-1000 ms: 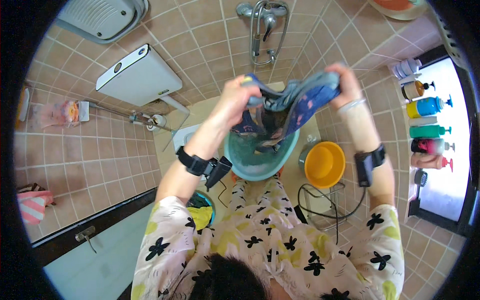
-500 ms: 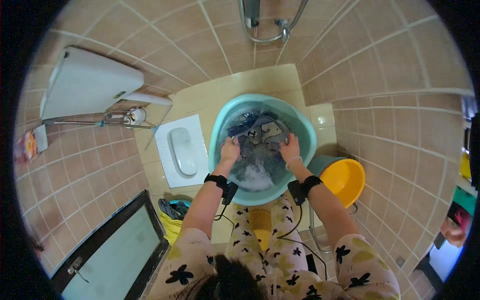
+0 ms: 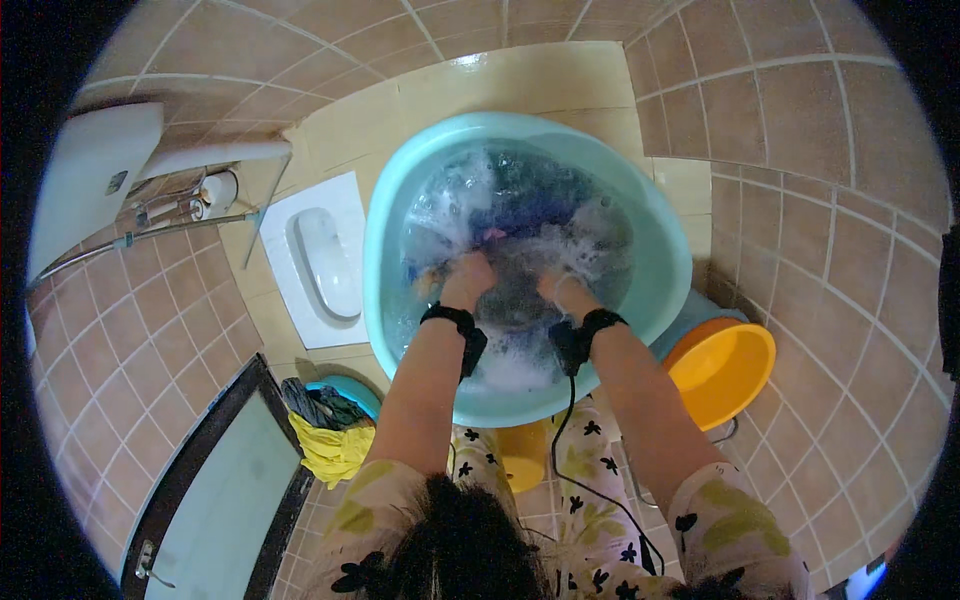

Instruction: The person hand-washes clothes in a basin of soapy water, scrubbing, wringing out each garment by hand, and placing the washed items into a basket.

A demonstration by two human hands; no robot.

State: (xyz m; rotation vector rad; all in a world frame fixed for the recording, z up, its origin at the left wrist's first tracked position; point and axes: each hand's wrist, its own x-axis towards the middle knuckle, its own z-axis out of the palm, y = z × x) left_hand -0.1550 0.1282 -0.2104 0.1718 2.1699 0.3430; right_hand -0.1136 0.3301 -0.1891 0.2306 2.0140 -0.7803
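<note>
A big light-blue basin (image 3: 655,290) holds foamy water with dark clothes (image 3: 530,212) sunk in it, bluish and grey. My left hand (image 3: 468,282) is dipped into the water near the basin's middle. Close to its right, my right hand (image 3: 562,287) is also in the water, wrist bent inward. Both hands are over the dark cloth, their fingers hidden by suds and murky water, so their grip does not show. A small pink patch (image 3: 492,234) shows just beyond the left hand. Black bands with small boxes sit on both wrists, a cable trailing from the right one.
A white squat toilet (image 3: 325,265) is set in the floor at left. Yellow cloth (image 3: 330,450) and dark cloth (image 3: 318,405) hang over a small blue basin (image 3: 350,395). An orange basin (image 3: 725,372) stands at right by the tiled wall. A door (image 3: 215,490) is at lower left.
Both hands have gone down into the water and closer together. The grey garment they were at near the surface has sunk, and foam has spread to the far side. The view has tilted down.
</note>
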